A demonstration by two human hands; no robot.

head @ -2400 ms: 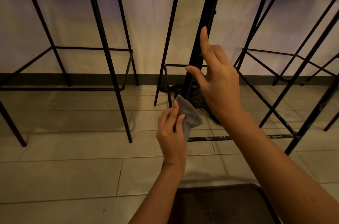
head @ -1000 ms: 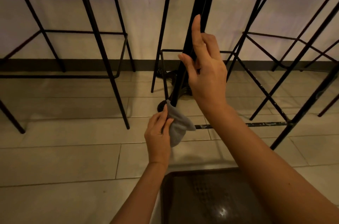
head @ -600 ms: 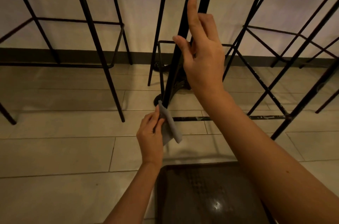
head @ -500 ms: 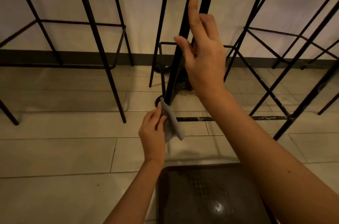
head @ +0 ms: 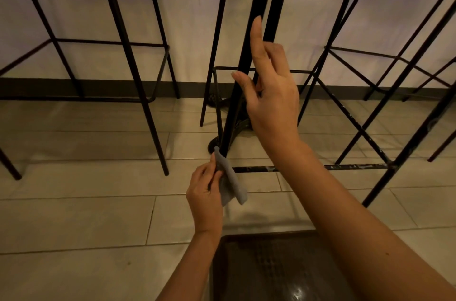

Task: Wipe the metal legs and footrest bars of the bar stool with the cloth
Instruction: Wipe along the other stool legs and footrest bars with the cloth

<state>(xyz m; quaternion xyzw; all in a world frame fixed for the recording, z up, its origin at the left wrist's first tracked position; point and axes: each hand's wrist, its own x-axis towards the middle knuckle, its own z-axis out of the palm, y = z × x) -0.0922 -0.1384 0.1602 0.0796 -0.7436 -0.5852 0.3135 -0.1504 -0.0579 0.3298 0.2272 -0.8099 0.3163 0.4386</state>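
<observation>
A slanted black metal stool leg (head: 256, 4) runs down the middle of the head view. My left hand (head: 204, 194) pinches a grey cloth (head: 233, 184) against the leg's lower part, where the scuffed footrest bar (head: 345, 167) meets it. The cloth's loose end hangs down to the right. Higher up, my right hand (head: 274, 101) holds the same leg between thumb and curled fingers, with the index finger pointing straight up along it.
More black wire-frame stools stand to the left (head: 128, 54) and right (head: 394, 78) on the pale tiled floor. An ornate dark pedestal base (head: 222, 103) sits behind the leg, by the white wall. A dark square seat (head: 271, 271) lies below my arms.
My right hand closed in and took hold of the leg. My left hand brought the cloth onto the lower leg and shifted it slightly along it.
</observation>
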